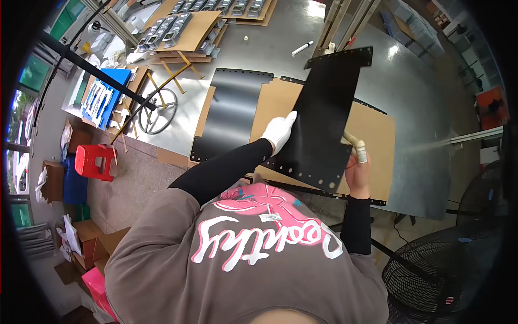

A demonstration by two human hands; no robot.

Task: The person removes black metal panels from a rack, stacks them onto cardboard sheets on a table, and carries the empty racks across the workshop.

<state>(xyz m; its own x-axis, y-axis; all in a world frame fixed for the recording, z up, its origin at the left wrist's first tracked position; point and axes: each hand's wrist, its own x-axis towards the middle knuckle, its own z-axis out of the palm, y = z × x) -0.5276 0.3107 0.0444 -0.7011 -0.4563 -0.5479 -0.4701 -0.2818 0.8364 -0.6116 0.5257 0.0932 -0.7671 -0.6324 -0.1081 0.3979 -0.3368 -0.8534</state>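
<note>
A long black sheet panel, with small holes along its end edges, is held up tilted above the table. My left hand, in a white glove, grips the panel's left edge. At the opposite edge, my right hand holds it with closed fingers; pale covers wrap some of those fingers, and part of the grip is hidden behind the panel. Another black panel with holed ends lies flat to the left on brown cardboard. Dark edges of further pieces show behind and below the raised panel.
The metal table carries a marker pen and stacks of grey parts on cardboard. Upright posts stand at the back. A red stool is at left, a black fan at lower right.
</note>
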